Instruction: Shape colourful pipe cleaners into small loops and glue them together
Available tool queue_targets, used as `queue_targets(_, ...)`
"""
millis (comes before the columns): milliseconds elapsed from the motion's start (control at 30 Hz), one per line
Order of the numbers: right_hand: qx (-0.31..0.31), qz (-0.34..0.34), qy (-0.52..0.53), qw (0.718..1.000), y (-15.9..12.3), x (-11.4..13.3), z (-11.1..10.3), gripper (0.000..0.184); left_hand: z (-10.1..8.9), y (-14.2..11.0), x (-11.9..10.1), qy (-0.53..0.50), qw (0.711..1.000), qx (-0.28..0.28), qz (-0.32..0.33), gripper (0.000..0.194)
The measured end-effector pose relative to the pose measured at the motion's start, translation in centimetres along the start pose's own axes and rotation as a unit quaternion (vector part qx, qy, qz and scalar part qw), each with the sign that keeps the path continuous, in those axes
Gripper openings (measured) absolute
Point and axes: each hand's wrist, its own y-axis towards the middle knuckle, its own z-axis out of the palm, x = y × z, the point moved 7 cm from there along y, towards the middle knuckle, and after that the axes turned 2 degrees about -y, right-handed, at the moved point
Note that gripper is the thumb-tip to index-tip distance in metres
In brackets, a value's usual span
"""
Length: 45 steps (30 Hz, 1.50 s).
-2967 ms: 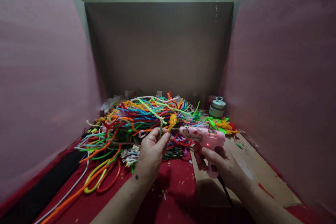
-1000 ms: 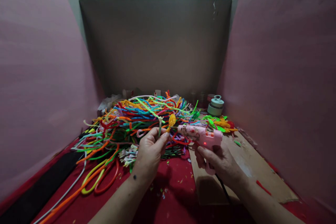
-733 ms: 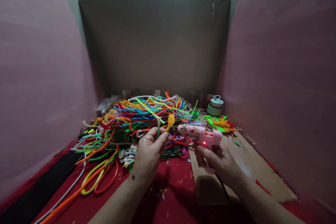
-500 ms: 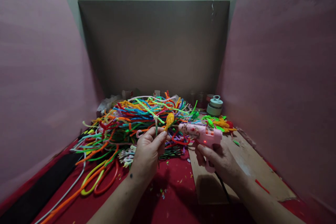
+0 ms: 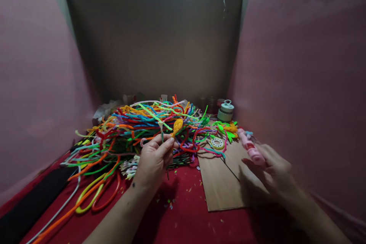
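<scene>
My left hand (image 5: 154, 162) is closed, pinching a yellow-orange pipe cleaner petal (image 5: 177, 126) between thumb and fingers. A thin green stem with a pale tip (image 5: 161, 130) also stands up from this hand, to the left of the petal. Off to the right, my right hand (image 5: 276, 171) grips a pink hot glue gun (image 5: 252, 148), well apart from the petal. Its nozzle points away from me and slightly left; the handle is mostly hidden by the hand. Behind my left hand lies a large heap of colourful pipe cleaners (image 5: 143, 116).
A cardboard sheet (image 5: 217, 187) lies on the red cloth (image 5: 183, 217). On it are a pale ring-shaped spool (image 5: 217, 143) and a thin dark rod (image 5: 231, 169). A mint-green lidded container (image 5: 225, 110) stands at the back right. Pink walls (image 5: 300, 84) flank both sides.
My right hand has swung the glue gun rightward, away from the petal, uncovering the spool and cardboard. My left hand keeps its pinch. The view has shifted a little.
</scene>
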Motion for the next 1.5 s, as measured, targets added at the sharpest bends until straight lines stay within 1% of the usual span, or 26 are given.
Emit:
queue_targets(33, 0.029, 0.021, -0.065, 0.997, -0.9, -1.3, 0.2, 0.047, 0.0, 0.0, 0.1, 0.001, 1.0, 0.002, -0.001, 0.019)
queue_targets(100, 0.103, 0.067, -0.173, 0.977, -2.5, -3.7, 0.8, 0.047, 0.1, 0.0, 0.2, 0.004, 1.0, 0.007, -0.002, 0.019)
queue_targets(133, 0.132, 0.086, -0.212, 0.965, -3.1, -4.6, 1.1, 0.048, 0.1, 0.1, 0.4, 0.007, 1.0, 0.011, -0.004, 0.02)
queue_targets(200, 0.176, 0.107, -0.255, 0.945, -3.7, -6.1, 1.7, 0.051, 0.2, 0.1, 0.7, 0.016, 1.0, 0.02, -0.011, 0.02)
queue_targets(300, 0.203, 0.113, -0.264, 0.936, -3.5, -7.3, 2.4, 0.054, 0.0, 0.3, 1.0, 0.026, 0.999, 0.023, -0.017, 0.021)
queue_targets(367, 0.21, 0.116, -0.264, 0.934, -3.1, -7.9, 2.7, 0.055, -0.1, 0.4, 1.1, 0.028, 0.999, 0.019, -0.016, 0.021)
queue_targets(467, 0.22, 0.138, -0.265, 0.929, -2.8, -8.6, 2.9, 0.057, -0.2, 0.5, 1.0, 0.03, 0.999, 0.019, -0.012, 0.02)
queue_targets(533, 0.227, 0.146, -0.244, 0.931, -2.9, -8.9, 3.0, 0.056, -0.3, 0.5, 1.0, 0.033, 0.999, 0.018, -0.011, 0.02)
queue_targets(700, 0.223, 0.104, -0.134, 0.96, -2.9, -8.4, 2.7, 0.057, 0.0, 0.1, 1.3, 0.043, 0.998, 0.026, -0.03, 0.021)
queue_targets(800, 0.218, 0.081, -0.111, 0.966, -2.8, -7.8, 1.8, 0.054, 0.6, -0.2, 1.7, 0.038, 0.997, 0.041, -0.045, 0.023)
queue_targets(867, 0.17, 0.076, -0.111, 0.976, -2.5, -6.7, 0.7, 0.045, 1.0, -0.5, 1.9, 0.034, 0.997, 0.053, -0.052, 0.023)
queue_targets(933, 0.089, 0.086, -0.079, 0.989, -2.1, -4.9, -0.5, 0.033, 1.5, -0.9, 2.2, 0.028, 0.995, 0.075, -0.061, 0.022)
queue_targets(967, 0.062, 0.094, -0.029, 0.993, -2.0, -3.7, -0.6, 0.029, 1.8, -1.1, 2.4, 0.023, 0.994, 0.089, -0.066, 0.022)
queue_targets(1000, 0.057, 0.104, 0.049, 0.992, -1.8, -2.3, -0.2, 0.026, 2.2, -1.4, 2.6, 0.019, 0.992, 0.102, -0.073, 0.022)
queue_targets(1033, 0.086, 0.115, 0.139, 0.98, -1.7, -0.8, 0.8, 0.025, 2.5, -1.6, 2.8, 0.014, 0.99, 0.115, -0.08, 0.021)
queue_targets(1067, 0.153, 0.146, 0.232, 0.949, -1.7, 0.7, 2.6, 0.024, 2.8, -1.9, 3.0, 0.011, 0.988, 0.127, -0.088, 0.02)
queue_targets(1100, 0.198, 0.194, 0.327, 0.903, -1.7, 2.1, 4.3, 0.026, 3.1, -2.2, 3.2, 0.007, 0.986, 0.138, -0.095, 0.02)
queue_targets(1133, 0.229, 0.227, 0.418, 0.849, -1.6, 3.6, 5.9, 0.028, 3.3, -2.4, 3.4, 0.004, 0.984, 0.146, -0.102, 0.019)
queue_targets(1167, 0.228, 0.245, 0.5, 0.799, -1.1, 5.0, 7.0, 0.03, 3.5, -2.6, 3.5, 0.001, 0.982, 0.154, -0.109, 0.018)
queue_targets(1200, 0.221, 0.255, 0.561, 0.755, -0.5, 6.1, 8.0, 0.029, 3.6, -2.7, 3.7, -0.001, 0.98, 0.162, -0.115, 0.018)
queue_targets(1233, 0.217, 0.248, 0.614, 0.717, 0.2, 7.2, 8.8, 0.026, 3.7, -2.9, 3.8, -0.005, 0.979, 0.167, -0.119, 0.017)
queue_targets(1267, 0.204, 0.238, 0.655, 0.687, 0.9, 7.9, 9.4, 0.022, 3.7, -2.9, 3.8, -0.01, 0.978, 0.17, -0.122, 0.016)
queue_targets(1300, 0.197, 0.23, 0.685, 0.662, 1.5, 8.4, 9.9, 0.018, 3.7, -2.9, 3.9, -0.016, 0.977, 0.173, -0.124, 0.015)
queue_targets(1367, 0.191, 0.227, 0.723, 0.624, 2.2, 8.8, 10.6, 0.014, 3.6, -2.9, 4.0, -0.03, 0.976, 0.174, -0.129, 0.015)
queue_targets(1433, 0.192, 0.237, 0.741, 0.598, 2.4, 8.8, 11.2, 0.014, 3.5, -2.8, 4.1, -0.045, 0.974, 0.171, -0.14, 0.016)
queue_targets(1500, 0.189, 0.242, 0.752, 0.583, 2.4, 8.6, 11.4, 0.016, 3.5, -2.8, 4.4, -0.054, 0.971, 0.171, -0.155, 0.017)
